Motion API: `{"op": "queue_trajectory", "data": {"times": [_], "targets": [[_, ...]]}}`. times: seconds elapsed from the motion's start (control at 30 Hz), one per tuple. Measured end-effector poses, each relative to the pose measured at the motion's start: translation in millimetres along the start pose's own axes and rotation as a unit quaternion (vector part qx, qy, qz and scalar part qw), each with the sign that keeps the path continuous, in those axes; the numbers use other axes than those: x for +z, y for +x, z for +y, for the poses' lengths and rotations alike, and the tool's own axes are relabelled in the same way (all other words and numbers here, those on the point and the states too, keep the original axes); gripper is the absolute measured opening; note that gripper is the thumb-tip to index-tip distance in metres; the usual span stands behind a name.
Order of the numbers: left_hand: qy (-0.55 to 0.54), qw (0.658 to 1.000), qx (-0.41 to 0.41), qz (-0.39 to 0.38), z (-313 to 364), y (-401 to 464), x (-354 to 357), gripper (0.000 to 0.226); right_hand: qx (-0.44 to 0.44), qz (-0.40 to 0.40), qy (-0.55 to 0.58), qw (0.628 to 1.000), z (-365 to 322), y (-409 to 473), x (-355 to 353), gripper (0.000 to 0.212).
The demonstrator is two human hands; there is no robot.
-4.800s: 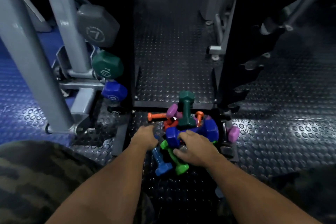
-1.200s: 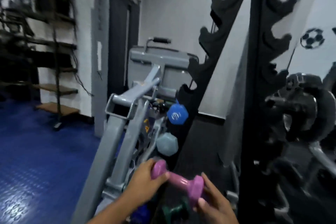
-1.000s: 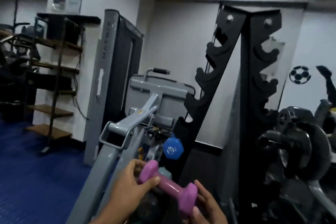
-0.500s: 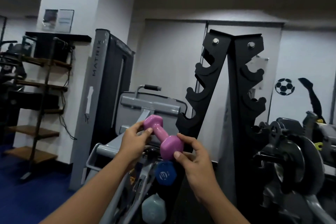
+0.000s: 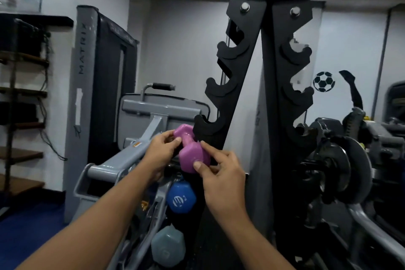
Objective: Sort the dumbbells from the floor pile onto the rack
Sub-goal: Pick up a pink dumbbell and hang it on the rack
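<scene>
I've got the pink dumbbell [image 5: 192,151] up in both hands, right at the left upright of the black rack [image 5: 238,68]. My left hand [image 5: 161,155] is closed on the far end, fingers wrapped over the top of that head and the neck. My right hand [image 5: 221,173] pinches the near head: thumb on its front face, index finger laid along the top edge, other fingers curled loosely behind. So both are gripping the same dumbbell, neither one free.

The dumbbell sits tilted, far head higher and to the left, near head lower and toward me. Far head is just beside the lowest visible cradle notch on the left upright, approx. level w/ it; can't tell if it touches the metal.

Below my hands, on the same side of the rack, a blue dumbbell [image 5: 180,197] w/ a white logo on its hex end is seated, and under that a pale grey-blue dumbbell [image 5: 167,245]. The upper notches on both uprights are bare black steel.

Left of the rack there's a grey machine frame [image 5: 122,160] w/ a slanted arm, and a tall grey column marked MATRIX [image 5: 82,85] behind it. Right side: dark weight plates [image 5: 348,169] on another machine. Soccer ball decal [image 5: 324,81] on the white wall. Blue floor [image 5: 26,230] bottom left.
</scene>
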State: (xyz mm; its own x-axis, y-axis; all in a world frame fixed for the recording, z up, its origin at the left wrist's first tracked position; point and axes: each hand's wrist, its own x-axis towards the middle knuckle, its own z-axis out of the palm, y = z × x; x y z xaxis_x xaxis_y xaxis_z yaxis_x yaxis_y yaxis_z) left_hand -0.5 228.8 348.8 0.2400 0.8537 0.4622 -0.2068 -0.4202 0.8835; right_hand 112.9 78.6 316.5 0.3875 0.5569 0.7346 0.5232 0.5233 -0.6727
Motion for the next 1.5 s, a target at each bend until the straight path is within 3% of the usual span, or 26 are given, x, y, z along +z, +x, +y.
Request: {"op": "queue_trajectory", "data": {"times": [0.23, 0.4, 0.63, 1.0, 1.13, 1.23, 1.37, 1.5], "targets": [[-0.011, 0.999, -0.023, -0.041, -1, 5, 5, 0.021, -0.03, 0.014, -0.039, 0.999, -3, 9, 12, 0.05], [-0.049, 0.988, -0.12, -0.08, -1, 14, 21, 0.013, -0.036, 0.014, -0.084, 0.996, 0, 15, 10, 0.052], [0.002, 0.986, -0.097, -0.138, -2, 18, 14, 0.017, -0.037, 0.003, -0.086, 0.996, 7, 17, 10, 0.052], [0.029, 0.984, -0.117, -0.133, -3, 18, 14, 0.02, -0.025, -0.013, -0.088, 0.996, 3, 19, 7, 0.053], [0.119, 0.978, -0.073, -0.157, -1, 15, 8, 0.007, -0.033, -0.017, -0.098, 0.994, 3, 21, 5, 0.053], [0.188, 0.961, -0.054, -0.193, 3, 2, -4, 0.032, -0.041, -0.016, -0.116, 0.992, 1, 22, 2, 0.053], [0.23, 0.961, -0.031, -0.149, 6, -10, -14, 0.012, -0.051, -0.027, -0.144, 0.988, -2, 20, 1, 0.052], [0.354, 0.925, 0.038, -0.129, 27, -22, -23, 0.023, -0.072, -0.044, -0.187, 0.979, -6, 20, -1, 0.051]]}}
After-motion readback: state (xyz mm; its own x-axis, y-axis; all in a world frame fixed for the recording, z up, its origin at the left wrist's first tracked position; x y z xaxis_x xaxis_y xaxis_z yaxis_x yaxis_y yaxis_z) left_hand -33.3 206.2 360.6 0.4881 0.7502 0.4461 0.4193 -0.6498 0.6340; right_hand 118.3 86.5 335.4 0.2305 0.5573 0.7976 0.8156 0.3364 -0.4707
